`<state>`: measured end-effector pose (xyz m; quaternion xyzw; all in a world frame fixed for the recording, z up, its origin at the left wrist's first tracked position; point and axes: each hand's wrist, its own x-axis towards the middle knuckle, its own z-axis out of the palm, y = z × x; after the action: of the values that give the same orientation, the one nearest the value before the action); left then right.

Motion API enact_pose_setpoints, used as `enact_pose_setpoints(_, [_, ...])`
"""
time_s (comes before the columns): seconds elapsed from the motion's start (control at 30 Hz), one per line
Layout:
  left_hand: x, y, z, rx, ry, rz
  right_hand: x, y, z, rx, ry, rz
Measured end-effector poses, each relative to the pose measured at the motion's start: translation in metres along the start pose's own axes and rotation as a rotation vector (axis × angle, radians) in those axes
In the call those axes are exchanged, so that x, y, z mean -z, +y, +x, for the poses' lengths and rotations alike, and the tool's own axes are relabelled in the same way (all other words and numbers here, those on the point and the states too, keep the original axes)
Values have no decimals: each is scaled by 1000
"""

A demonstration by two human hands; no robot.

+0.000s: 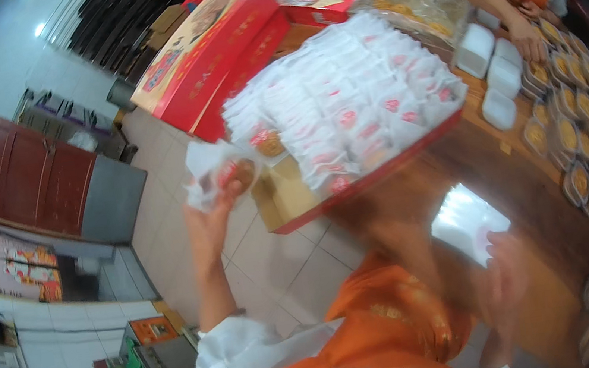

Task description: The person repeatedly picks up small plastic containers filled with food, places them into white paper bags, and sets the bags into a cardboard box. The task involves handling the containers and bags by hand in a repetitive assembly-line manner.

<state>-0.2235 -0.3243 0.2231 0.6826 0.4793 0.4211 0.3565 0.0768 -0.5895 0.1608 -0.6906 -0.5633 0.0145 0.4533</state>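
My left hand (215, 201) holds a round brown pastry in a white translucent wrapper (231, 173) with red print, just left of a red cardboard box (325, 202). Rows of similarly wrapped pastries (340, 104) stand in that box; bare cardboard shows in its near left corner. At the right, my right hand (500, 262) is blurred, its fingers on the edge of a stack of shiny white wrappers (469, 221) on the wooden table (496, 172). Whether it grips a wrapper is unclear.
Many golden pastries in clear trays (570, 134) line the table's right side, near white plastic trays (499, 70). A co-worker's hand (528, 41) reaches among them. Large red boxes (231, 57) stand at the back, beside a plastic-covered box (410, 1).
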Motion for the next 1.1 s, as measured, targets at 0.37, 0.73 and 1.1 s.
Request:
enact_pose_setpoints(0.37, [-54,-161,73,115,-263,104,10,62,-25,-781,23,365])
enact_pose_setpoints(0.73, [-67,-142,69,-399,248,595,122,232,-17,-283,203,-938])
enact_pose_setpoints(1.1, [-179,-25,-58,-772,-276,272,137,273,-25,-553,373,-384])
